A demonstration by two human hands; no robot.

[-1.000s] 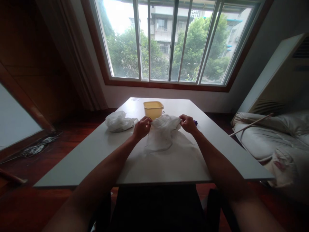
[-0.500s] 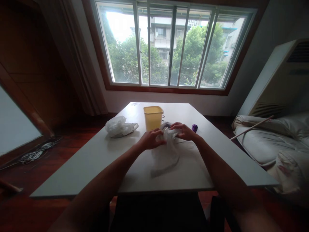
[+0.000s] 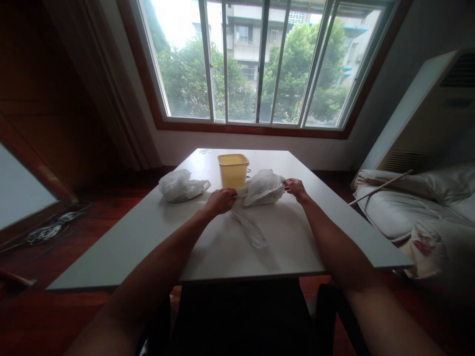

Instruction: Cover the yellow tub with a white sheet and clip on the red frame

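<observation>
A white plastic bag (image 3: 265,187) lies bunched on the white table (image 3: 148,247), in front of and to the right of a yellow bin (image 3: 233,173). My left hand (image 3: 221,200) is closed on the bag's left end, from which a thin strip trails toward me. At the bag's right edge, my right hand (image 3: 296,189) pinches the plastic between its fingertips. The bag is stretched between both hands, and its contents cannot be made out. Some dark rings show beside the bin, partly hidden by the bag.
Another white plastic bag (image 3: 181,186) rests on the table to the left of the bin. A padded sofa (image 3: 393,202) with a stick (image 3: 382,187) across it stands at the right. Cables (image 3: 52,230) lie on the floor at the left, and a window (image 3: 252,69) is ahead.
My hands have moved apart, spreading the bag sideways; its body now sits farther right and back. The purple item on the right of the table is no longer visible. The view has tipped slightly downward.
</observation>
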